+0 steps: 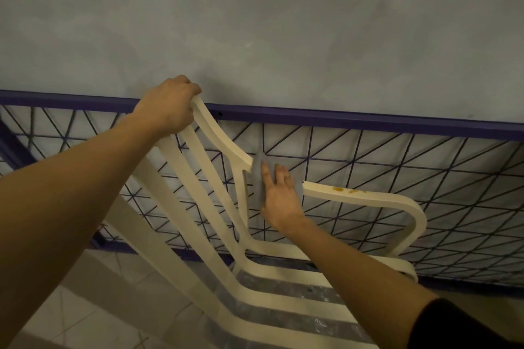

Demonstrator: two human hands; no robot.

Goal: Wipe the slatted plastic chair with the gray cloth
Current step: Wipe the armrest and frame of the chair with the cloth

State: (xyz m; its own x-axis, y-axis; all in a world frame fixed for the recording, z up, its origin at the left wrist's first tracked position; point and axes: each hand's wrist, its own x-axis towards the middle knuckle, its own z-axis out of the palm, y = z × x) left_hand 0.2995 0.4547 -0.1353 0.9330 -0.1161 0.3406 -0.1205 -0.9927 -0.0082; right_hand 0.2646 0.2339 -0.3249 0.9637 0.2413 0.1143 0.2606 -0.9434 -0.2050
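A cream slatted plastic chair (198, 207) stands tilted in front of me, its backrest toward the upper left and its seat slats at the bottom. My left hand (167, 106) grips the top edge of the backrest. My right hand (279, 195) presses a gray cloth (257, 176) against the armrest where it joins the backrest, fingers fairly straight over the cloth. Two orange-brown stains (338, 189) mark the top of the right armrest (368, 198), just right of my hand.
Behind the chair runs a purple metal frame (368, 122) with a wire lattice (397, 167), leaning against a gray wall (255, 22). Pale tiled floor (85, 306) shows at the lower left.
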